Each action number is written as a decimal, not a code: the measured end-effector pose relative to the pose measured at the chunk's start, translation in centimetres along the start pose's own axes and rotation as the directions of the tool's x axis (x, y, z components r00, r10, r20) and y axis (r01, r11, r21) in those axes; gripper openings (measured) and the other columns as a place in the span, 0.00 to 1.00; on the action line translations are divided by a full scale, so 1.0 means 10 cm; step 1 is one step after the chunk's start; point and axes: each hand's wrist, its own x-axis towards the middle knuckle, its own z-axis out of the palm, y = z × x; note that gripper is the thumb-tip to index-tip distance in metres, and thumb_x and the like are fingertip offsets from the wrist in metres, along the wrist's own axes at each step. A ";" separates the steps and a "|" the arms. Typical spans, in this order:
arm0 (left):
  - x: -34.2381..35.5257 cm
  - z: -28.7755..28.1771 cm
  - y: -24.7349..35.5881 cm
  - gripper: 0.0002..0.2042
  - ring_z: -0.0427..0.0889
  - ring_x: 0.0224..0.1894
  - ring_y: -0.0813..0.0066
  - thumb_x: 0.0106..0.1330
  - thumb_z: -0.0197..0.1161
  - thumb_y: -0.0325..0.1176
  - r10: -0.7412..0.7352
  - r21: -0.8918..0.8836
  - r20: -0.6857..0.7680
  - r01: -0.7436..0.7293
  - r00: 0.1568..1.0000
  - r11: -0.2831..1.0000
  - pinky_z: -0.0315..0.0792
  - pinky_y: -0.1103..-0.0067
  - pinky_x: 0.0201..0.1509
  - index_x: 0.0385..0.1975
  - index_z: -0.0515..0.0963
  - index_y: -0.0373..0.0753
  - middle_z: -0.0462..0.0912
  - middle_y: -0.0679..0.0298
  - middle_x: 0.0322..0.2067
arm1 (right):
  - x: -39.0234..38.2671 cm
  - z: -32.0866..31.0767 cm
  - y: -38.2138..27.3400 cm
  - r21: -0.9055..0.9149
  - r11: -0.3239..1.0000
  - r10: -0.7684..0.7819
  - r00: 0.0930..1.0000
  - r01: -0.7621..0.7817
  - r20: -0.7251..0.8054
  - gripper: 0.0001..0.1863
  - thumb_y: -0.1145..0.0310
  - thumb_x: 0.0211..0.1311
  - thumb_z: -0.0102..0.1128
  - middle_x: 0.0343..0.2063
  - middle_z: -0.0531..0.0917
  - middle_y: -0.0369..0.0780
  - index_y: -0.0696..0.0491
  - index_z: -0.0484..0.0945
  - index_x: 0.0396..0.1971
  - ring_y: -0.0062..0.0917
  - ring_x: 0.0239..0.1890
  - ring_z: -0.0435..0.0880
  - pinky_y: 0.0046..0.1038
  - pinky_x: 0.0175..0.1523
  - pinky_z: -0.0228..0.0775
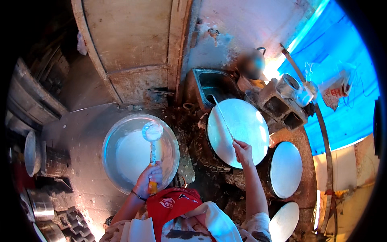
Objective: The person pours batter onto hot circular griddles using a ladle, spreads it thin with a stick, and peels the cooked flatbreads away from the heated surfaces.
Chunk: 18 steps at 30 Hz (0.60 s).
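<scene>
My left hand (150,176) is wrapped round the handle of a metal ladle (152,132), whose lower grip is yellow-orange. The ladle's round bowl looks coated in white and hangs over a wide metal basin (107,161) holding white liquid (130,155). To the right, my right hand (243,153) pinches a long thin stick (224,117). This stick slants across a large round griddle (246,125) with a pale, shiny surface, its far end reaching the griddle's far left rim. Whether the stick touches the surface I cannot tell.
Two more round pale griddles (286,169) run down the right side. Behind the large griddle stand a dark rectangular tub (211,82) and hollow blocks (278,105) with a metal pot (288,85) on top. A wooden door (133,36) and blue sheeting (342,48) bound the space.
</scene>
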 end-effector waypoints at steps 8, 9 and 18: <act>0.01 -0.10 -0.23 0.09 0.60 0.15 0.89 0.70 0.45 0.26 0.078 -0.009 0.071 -0.078 0.994 0.997 0.59 0.90 0.16 0.46 0.69 0.38 0.59 0.74 0.16 | 1.17 -0.10 -0.76 -0.823 0.273 -0.421 0.831 0.497 0.363 0.15 0.66 0.61 0.53 0.34 0.81 0.52 0.49 0.77 0.47 0.47 0.39 0.80 0.41 0.43 0.71; 0.00 -0.12 -0.24 0.09 0.60 0.15 0.89 0.70 0.45 0.26 0.087 -0.021 0.060 -0.086 0.994 0.996 0.59 0.90 0.16 0.47 0.69 0.38 0.59 0.74 0.16 | 1.23 -0.09 -0.67 -0.794 0.241 -0.449 0.789 0.559 0.419 0.12 0.67 0.61 0.53 0.33 0.80 0.53 0.51 0.77 0.44 0.48 0.38 0.79 0.43 0.42 0.71; -0.11 -0.31 -0.12 0.09 0.59 0.15 0.90 0.69 0.46 0.25 0.113 -0.082 -0.006 -0.113 0.994 0.990 0.58 0.91 0.16 0.46 0.70 0.38 0.59 0.74 0.18 | -0.01 -0.18 -0.43 -0.698 0.412 -0.224 0.808 0.585 0.545 0.14 0.66 0.63 0.51 0.32 0.80 0.52 0.49 0.75 0.47 0.49 0.37 0.78 0.44 0.41 0.70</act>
